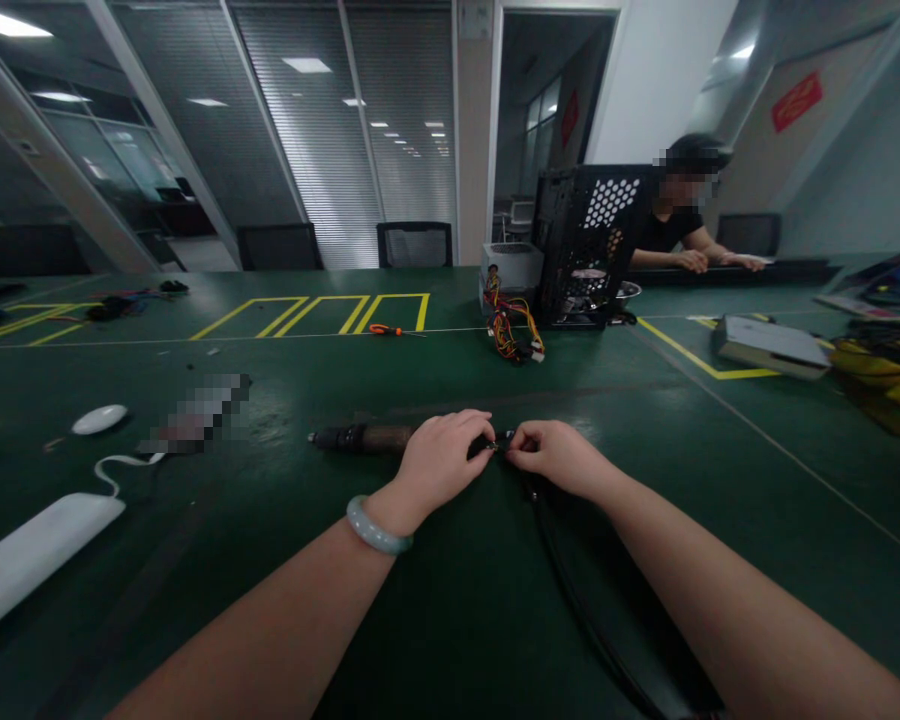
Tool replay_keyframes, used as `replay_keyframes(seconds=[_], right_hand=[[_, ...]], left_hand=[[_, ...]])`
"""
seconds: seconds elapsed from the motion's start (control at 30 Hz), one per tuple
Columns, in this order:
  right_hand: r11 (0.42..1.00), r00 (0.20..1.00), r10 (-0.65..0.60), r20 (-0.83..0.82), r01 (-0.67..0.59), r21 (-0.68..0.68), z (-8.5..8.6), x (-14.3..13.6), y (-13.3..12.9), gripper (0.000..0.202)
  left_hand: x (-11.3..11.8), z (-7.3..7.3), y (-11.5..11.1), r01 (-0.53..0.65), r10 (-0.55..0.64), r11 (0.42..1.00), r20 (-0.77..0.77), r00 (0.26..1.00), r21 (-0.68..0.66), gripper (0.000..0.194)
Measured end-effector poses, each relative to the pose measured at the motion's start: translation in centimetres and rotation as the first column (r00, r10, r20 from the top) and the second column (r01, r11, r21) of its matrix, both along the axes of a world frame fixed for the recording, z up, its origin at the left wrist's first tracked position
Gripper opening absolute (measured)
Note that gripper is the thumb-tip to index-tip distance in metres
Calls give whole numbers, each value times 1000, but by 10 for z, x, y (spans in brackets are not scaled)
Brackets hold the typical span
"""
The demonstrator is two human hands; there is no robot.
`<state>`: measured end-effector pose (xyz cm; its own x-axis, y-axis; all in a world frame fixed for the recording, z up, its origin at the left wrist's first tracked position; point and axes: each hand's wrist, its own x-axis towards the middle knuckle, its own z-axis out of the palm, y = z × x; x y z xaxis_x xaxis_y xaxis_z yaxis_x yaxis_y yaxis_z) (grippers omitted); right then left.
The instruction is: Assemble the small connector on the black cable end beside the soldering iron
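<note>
An electric screwdriver with a dark body lies on the green table, its tip pointing left. My left hand rests over its right end, with the thumb and fingers brought together at a small dark part. Just to the right, my right hand pinches close to the same spot. What lies between the fingertips is too small to make out. A black cable runs from near my right hand toward the front edge of the view. A pale green bangle circles my left wrist.
Behind my hands stand a black computer case and a power supply with coloured wires. An orange screwdriver lies near yellow tape. At left are a white mouse and white power bank. A person leans at the far right.
</note>
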<state>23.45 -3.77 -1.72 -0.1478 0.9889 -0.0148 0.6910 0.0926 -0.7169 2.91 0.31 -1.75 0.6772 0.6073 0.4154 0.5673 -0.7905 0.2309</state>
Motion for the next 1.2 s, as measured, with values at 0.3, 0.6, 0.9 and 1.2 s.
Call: replay_keyframes(seconds=[0.3, 0.6, 0.9, 1.2], right_hand=[[1000, 1000, -2, -19, 2, -11, 0, 0, -1, 9], [1000, 1000, -2, -24, 2, -6, -1, -1, -1, 10], [1000, 1000, -9, 0, 9, -1, 0, -1, 0, 10], [1000, 1000, -21, -8, 21, -17, 1, -3, -1, 10]], left_hand=[[0, 3, -1, -8, 8, 1000, -4, 1000, -18, 12], [1, 3, -1, 0, 0, 1000, 8, 1000, -28, 19], [0, 3, -1, 52, -52, 999, -17, 999, -4, 11], [1, 2, -1, 5, -4, 1000, 6, 1000, -17, 13]])
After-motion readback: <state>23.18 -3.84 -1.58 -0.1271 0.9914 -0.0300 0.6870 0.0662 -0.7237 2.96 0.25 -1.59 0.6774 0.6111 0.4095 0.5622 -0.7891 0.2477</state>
